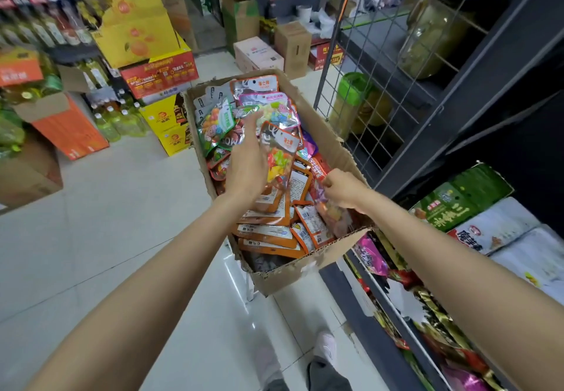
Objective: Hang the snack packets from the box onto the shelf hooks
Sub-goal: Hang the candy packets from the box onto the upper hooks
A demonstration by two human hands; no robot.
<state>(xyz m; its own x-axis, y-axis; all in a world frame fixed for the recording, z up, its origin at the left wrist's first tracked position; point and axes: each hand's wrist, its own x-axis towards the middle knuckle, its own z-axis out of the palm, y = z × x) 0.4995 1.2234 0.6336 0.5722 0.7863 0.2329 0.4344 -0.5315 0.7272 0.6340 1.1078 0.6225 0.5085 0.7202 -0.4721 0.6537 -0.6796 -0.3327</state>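
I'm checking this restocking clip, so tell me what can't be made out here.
- Right hand fingers, head view: curled down among the packets, so their grip is hidden.
- Left hand palm: faces away, hiding how it holds the candy packet.
- Box bottom: buried under packets.
- Shelf hooks: none discernible on the wire grid.

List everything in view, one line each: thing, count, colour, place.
cardboard box: one, brown, centre, raised off the floor
snack packets: many, mostly orange, in the box
candy packet: one, clear with orange top, held above the box
wire grid panel: one, grey, right of the box
dark shelf: one, right
drink cartons: several, yellow and red, stacked left
bagged goods: several, green and white, lower right
left hand: holds the candy packet
right hand: grips packets in the box
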